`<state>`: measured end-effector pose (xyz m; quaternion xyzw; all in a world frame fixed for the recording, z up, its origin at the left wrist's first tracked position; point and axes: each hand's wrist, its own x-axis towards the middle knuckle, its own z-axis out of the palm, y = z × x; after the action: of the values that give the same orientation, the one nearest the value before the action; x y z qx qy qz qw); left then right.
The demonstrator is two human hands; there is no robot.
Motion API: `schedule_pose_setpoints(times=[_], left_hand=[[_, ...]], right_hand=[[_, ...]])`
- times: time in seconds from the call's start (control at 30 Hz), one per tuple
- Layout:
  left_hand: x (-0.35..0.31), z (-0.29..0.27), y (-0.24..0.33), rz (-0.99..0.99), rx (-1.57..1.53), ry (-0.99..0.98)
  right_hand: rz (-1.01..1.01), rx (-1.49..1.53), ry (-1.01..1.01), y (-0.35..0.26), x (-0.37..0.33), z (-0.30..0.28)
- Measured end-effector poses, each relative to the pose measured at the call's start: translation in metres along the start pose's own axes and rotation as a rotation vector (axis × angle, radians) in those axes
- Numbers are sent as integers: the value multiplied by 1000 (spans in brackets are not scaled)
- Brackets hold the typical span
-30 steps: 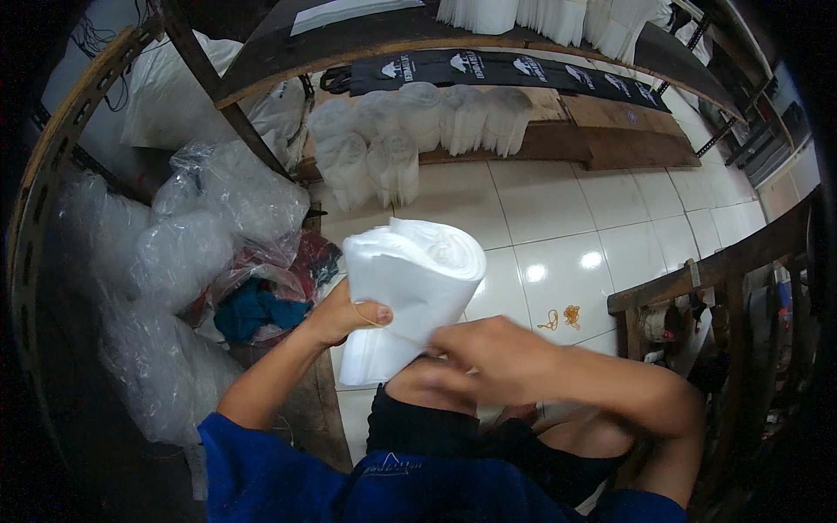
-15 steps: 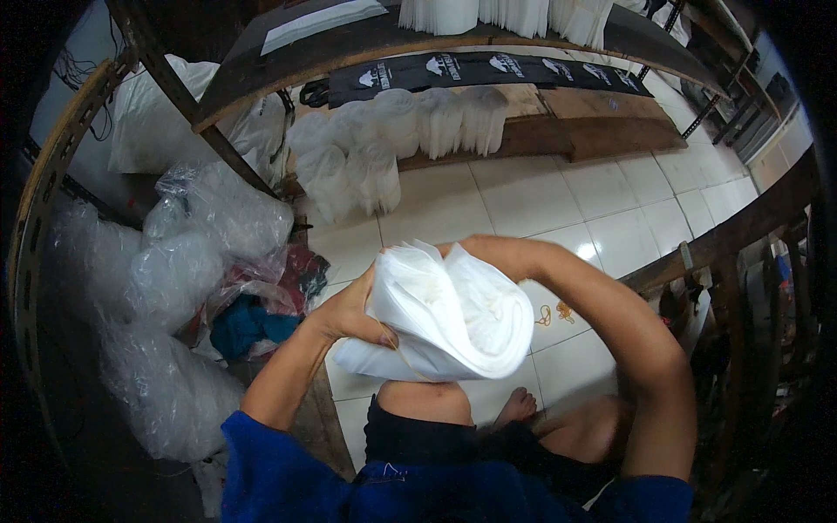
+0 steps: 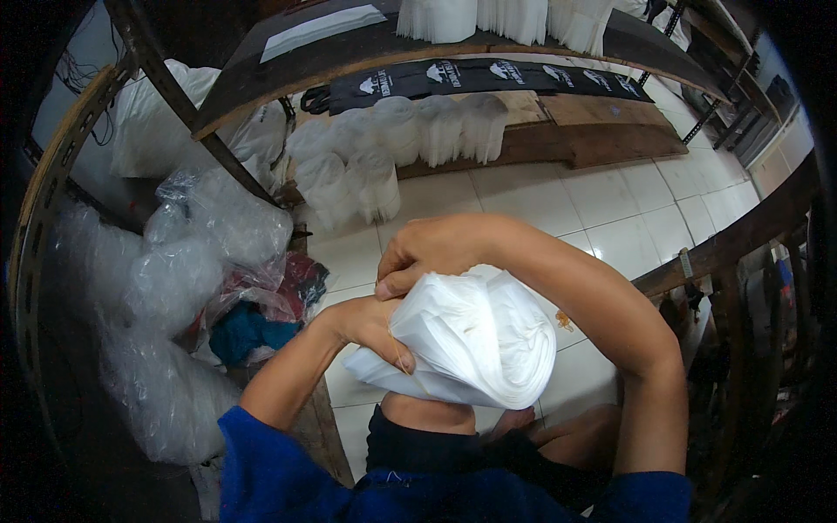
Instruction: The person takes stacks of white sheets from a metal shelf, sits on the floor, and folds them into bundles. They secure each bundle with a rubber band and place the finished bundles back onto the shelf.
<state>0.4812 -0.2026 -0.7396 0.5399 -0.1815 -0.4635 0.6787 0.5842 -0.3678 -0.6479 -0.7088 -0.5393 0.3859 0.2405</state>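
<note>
A thick folded roll of thin white sheets (image 3: 475,336) is held above my knees, its layered end facing me. My left hand (image 3: 375,331) grips the roll's left side, thumb on the near face. A thin yellowish rubber band (image 3: 391,342) shows beside that thumb and runs along the roll; the rest of it is hidden. My right hand (image 3: 432,253) reaches round the far side, its fingers curled and thumb pressed in close to the left hand's knuckles. What the right fingertips pinch is too small to make out.
Several rubber bands (image 3: 565,322) lie on the tiled floor (image 3: 514,196). Several white rolls (image 3: 375,179) stand ahead by a low wooden board (image 3: 610,131), under a dark shelf (image 3: 331,57). Clear plastic bags (image 3: 174,270) heap at left; a wooden beam (image 3: 732,227) runs along the right.
The roll has come slightly nearer and to the right. My right hand has moved from behind the roll to its upper left, beside my left hand, which still grips it.
</note>
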Motion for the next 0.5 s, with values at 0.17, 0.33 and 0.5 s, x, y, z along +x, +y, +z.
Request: schedule_pose_setpoints(times=[0.17,0.33,0.5], left_hand=[[6,1,11,-46,-35,-136],[4,-7,3,-3,-127,-161],[-2,-2,-12,122,-162,126]], right_hand=[[25,-28,2,-3,3,5],[-41,130,16,74,3,34],[58,482,179,101,-55,65]])
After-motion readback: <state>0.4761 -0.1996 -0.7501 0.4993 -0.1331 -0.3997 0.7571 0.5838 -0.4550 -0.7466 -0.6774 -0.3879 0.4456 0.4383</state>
